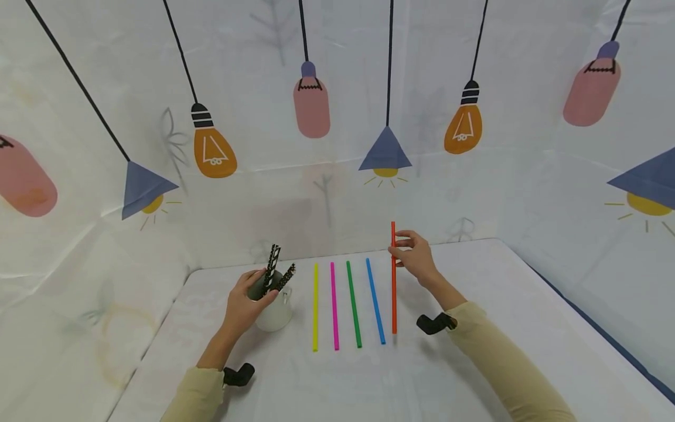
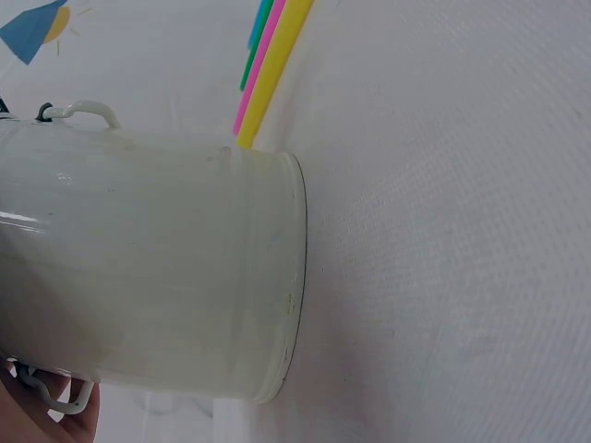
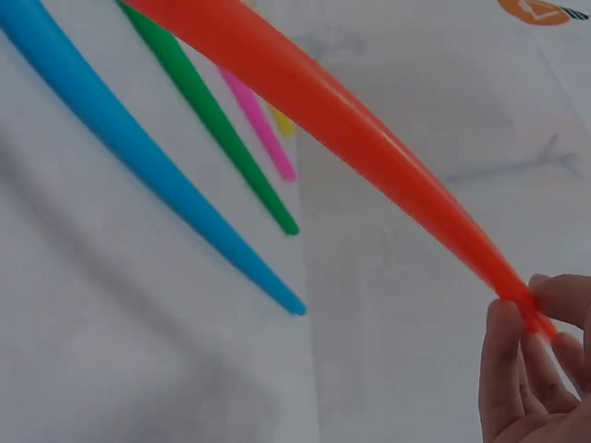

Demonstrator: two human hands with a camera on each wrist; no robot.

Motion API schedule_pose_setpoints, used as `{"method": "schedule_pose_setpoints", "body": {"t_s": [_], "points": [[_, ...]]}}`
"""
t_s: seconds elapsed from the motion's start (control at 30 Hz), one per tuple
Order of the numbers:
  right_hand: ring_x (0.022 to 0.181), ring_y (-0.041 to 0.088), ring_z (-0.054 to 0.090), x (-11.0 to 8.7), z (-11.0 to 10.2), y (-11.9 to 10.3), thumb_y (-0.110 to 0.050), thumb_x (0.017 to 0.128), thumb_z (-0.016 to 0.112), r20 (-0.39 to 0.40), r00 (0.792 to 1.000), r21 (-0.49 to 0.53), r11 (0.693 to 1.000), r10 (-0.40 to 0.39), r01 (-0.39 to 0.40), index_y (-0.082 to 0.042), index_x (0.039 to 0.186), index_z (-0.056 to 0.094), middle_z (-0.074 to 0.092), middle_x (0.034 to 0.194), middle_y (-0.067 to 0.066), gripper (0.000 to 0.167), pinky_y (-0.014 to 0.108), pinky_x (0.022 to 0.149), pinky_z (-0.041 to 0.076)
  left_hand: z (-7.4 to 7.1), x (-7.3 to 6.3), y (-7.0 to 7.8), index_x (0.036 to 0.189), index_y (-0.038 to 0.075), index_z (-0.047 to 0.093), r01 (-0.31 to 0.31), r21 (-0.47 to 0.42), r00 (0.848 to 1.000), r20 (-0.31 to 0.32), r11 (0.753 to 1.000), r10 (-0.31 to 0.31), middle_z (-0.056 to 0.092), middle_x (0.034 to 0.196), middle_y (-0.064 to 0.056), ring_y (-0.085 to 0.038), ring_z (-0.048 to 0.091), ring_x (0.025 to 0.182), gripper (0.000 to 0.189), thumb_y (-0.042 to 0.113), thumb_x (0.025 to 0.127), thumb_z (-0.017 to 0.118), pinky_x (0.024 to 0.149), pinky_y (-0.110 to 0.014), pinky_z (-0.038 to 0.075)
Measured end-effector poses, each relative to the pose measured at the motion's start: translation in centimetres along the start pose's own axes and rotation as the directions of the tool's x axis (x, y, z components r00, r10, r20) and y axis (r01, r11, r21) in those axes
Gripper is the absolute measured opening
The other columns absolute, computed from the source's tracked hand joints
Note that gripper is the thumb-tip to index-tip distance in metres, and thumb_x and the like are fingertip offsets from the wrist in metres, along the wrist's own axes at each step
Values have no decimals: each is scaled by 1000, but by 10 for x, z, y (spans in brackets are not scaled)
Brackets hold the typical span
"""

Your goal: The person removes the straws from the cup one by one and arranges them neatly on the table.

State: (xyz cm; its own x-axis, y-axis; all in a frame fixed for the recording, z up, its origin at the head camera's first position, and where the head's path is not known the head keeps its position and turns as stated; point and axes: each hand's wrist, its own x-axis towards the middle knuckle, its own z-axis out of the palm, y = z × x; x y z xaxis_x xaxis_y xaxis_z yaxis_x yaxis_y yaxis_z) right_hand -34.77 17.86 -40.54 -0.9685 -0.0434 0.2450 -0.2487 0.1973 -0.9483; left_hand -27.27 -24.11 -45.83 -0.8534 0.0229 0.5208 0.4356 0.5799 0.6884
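Observation:
My right hand (image 1: 415, 258) pinches an orange-red straw (image 1: 394, 299) near its upper part. In the right wrist view the fingertips (image 3: 503, 323) close on one end of it, and the straw is raised over the table. My left hand (image 1: 244, 305) holds a white enamel pot (image 1: 275, 316) by its rim, thumb and fingers spread around the opening. Black-and-white patterned straws (image 1: 272, 266) stick out of the pot. Yellow (image 1: 316, 308), pink (image 1: 334, 308), green (image 1: 354, 305) and blue (image 1: 375, 302) straws lie side by side between the hands.
A white cloth covers the table (image 1: 316, 392). Behind it hangs a pale backdrop (image 1: 253, 205) printed with lamps and bulbs. Looped handles, such as the upper one (image 2: 88, 109), project from the pot's sides. Black wrist mounts (image 1: 435, 323) sit at both sleeves.

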Motion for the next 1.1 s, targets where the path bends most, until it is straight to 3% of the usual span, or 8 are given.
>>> {"method": "schedule_pose_setpoints", "body": {"t_s": [0.43, 0.73, 1.1], "points": [[73, 23, 68, 8, 15, 42, -10, 87, 73, -19, 988, -167, 974, 155, -156, 2, 122, 59, 64, 105, 22, 39, 33, 61, 58, 1, 1, 1, 138, 3, 53, -3, -1, 1000, -4, 1000, 3, 49, 136, -14, -36, 42, 128, 68, 28, 81, 80, 101, -61, 33], [65, 20, 66, 12, 27, 56, -7, 83, 75, -38, 977, -236, 948, 211, -214, 5, 117, 61, 64, 101, 22, 38, 31, 56, 56, 0, 0, -3, 139, 5, 53, 1, -2, 1000, -5, 1000, -1, 48, 138, -13, -36, 42, 128, 67, 28, 82, 80, 101, -61, 33], [68, 19, 62, 16, 34, 67, -9, 82, 76, -70, 966, -337, 906, 248, -257, 3, 115, 64, 66, 97, 18, 37, 26, 56, 53, 2, 2, -4, 139, 3, 53, -9, 5, 1000, -8, 1000, 9, 48, 137, -14, -37, 42, 128, 68, 28, 81, 80, 101, -61, 33]]}}
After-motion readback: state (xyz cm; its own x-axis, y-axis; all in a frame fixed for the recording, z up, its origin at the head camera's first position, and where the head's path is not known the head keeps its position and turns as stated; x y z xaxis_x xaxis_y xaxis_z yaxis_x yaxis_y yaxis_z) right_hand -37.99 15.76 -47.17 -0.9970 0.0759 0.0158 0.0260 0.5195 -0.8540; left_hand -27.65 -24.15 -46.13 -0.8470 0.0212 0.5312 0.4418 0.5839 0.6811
